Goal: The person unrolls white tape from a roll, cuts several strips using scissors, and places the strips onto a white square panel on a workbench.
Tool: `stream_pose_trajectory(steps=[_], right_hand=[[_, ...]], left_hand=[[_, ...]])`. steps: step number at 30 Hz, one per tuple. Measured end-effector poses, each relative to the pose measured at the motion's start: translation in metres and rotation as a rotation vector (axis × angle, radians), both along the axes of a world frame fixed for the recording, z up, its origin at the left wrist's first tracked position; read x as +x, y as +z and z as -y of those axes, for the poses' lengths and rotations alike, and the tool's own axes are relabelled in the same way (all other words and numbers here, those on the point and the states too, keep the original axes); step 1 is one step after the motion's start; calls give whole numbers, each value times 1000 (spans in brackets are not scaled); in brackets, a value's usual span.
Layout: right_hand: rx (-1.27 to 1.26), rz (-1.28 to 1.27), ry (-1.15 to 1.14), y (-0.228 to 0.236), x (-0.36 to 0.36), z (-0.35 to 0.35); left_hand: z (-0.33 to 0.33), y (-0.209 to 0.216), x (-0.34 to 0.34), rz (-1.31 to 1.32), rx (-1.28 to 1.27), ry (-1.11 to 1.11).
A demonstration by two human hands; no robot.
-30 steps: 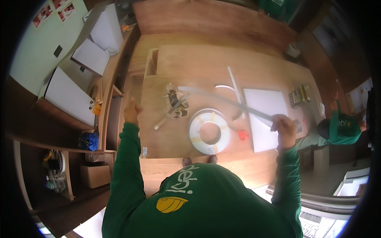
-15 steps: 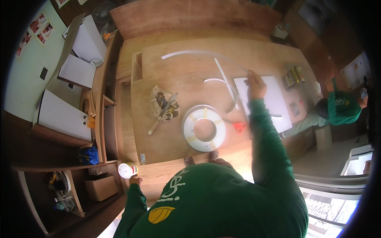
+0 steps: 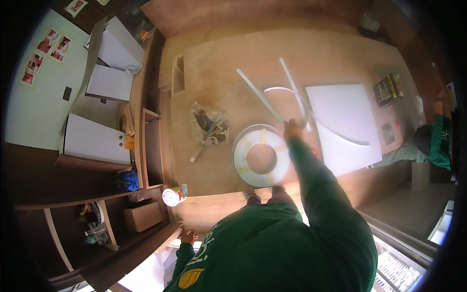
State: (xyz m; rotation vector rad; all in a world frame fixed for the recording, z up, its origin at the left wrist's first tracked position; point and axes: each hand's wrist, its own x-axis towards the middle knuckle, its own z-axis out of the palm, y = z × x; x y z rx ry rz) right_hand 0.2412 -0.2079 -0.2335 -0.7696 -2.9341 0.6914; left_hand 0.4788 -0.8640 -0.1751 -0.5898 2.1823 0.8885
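My right hand (image 3: pixel 292 129) is closed on a thin white edging strip (image 3: pixel 260 94) above the table, which runs away from the fingers toward the far left. Beyond that hand, another straight strip (image 3: pixel 290 80) and a curved strip (image 3: pixel 279 89) lie on the wood. A large white roll of edging strip (image 3: pixel 242 168) with yellowish tape lies flat, left of my right forearm. Low at the left, my left hand (image 3: pixel 188 237) hangs beside the table with loosely bent fingers and nothing visible in it. A white lidded tub (image 3: pixel 171 197) stands beyond it.
A white panel (image 3: pixel 340 117) lies on the wooden table (image 3: pixel 204 175), with a curved strip end over it. A bag of tools (image 3: pixel 210 124) sits left of the roll. A dark box (image 3: pixel 388 91) is at the right. Another person's green sleeve (image 3: pixel 440 141) shows far right.
My right hand has come down and left, closer to the roll, and the strip in it now points straighter. My left hand sits lower, farther from the tub. The view has shifted.
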Motion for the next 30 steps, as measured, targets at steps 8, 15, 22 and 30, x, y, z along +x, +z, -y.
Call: stream_pose_trajectory(steps=[8,15,22,30], right_hand=[[217,205,127,-51,-18,-64],[-287,173,-715,-68,16,-92],[-426,311,-548,-61,11,-111],[-1185,-489,-545,69,17,-65]], left_hand=[[-75,32,7,-78,-60,-40],[-96,-4,30,-152,-132,-222],[-113,-22,43,-309,-97,-8],[-268,90,-87,-533,99,69]])
